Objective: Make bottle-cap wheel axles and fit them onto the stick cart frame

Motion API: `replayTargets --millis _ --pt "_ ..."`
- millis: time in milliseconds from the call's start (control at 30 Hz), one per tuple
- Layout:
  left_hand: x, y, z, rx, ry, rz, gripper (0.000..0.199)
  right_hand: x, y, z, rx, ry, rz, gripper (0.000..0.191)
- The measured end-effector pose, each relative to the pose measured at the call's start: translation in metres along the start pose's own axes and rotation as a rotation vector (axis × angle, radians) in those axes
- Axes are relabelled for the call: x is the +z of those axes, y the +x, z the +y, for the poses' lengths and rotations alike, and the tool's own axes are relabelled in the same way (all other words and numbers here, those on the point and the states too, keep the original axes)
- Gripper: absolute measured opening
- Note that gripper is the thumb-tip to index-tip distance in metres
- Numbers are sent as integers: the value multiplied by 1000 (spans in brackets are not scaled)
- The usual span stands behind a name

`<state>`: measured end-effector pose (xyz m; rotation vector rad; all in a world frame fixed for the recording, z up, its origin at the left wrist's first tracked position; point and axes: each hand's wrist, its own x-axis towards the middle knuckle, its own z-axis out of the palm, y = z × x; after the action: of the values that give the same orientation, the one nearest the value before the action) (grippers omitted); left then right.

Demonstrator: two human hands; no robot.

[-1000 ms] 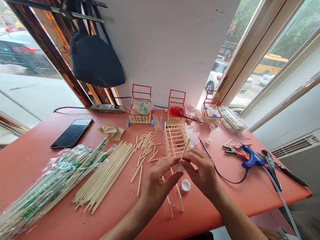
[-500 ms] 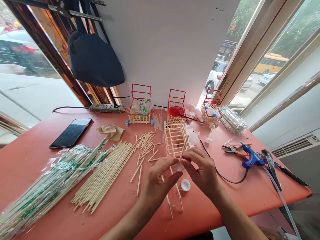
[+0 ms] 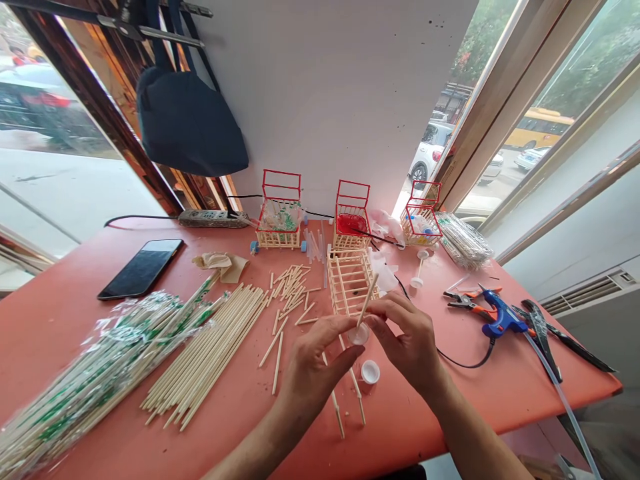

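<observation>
My left hand (image 3: 323, 350) pinches a small clear-white plastic cap (image 3: 358, 333) between thumb and forefinger. A short wooden stick (image 3: 369, 299) stands tilted in the cap, and my right hand (image 3: 406, 333) grips its lower end with the fingertips. Just beyond the hands lies a frame built of wooden sticks (image 3: 350, 280), partly hidden by them. Two long sticks of it reach toward me under the hands. Between my wrists a loose white cap (image 3: 370, 372) rests on the table.
Long sticks (image 3: 207, 357), a plastic-wrapped bundle (image 3: 107, 363), a phone (image 3: 141, 269) and short sticks (image 3: 293, 287) lie left. Small stick carts (image 3: 279, 223) stand along the wall. A blue glue gun (image 3: 503, 320), pliers (image 3: 463, 300) and a capped stick (image 3: 419, 270) lie right.
The view has shifted slightly. My right hand has moved a little away from the cap, leaving more of it showing; the left hand keeps its hold.
</observation>
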<state>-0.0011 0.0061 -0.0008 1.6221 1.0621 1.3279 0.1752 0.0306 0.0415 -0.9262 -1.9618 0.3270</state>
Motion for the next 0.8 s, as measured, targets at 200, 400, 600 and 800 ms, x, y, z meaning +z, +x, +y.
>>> replayTargets --millis 200,400,600,800 --pt "0 -1 0 -9 -22 -22 26 -1 -1 -1 7 -7 4 12" --pt "0 -2 -2 4 -23 -18 28 -1 -1 -1 -4 -7 12 11" --pt "0 -1 -2 11 -20 -14 29 -1 0 -1 -11 6 15 9" --pt "0 -1 -2 15 -21 -15 30 -1 -1 -1 -8 -1 14 9"
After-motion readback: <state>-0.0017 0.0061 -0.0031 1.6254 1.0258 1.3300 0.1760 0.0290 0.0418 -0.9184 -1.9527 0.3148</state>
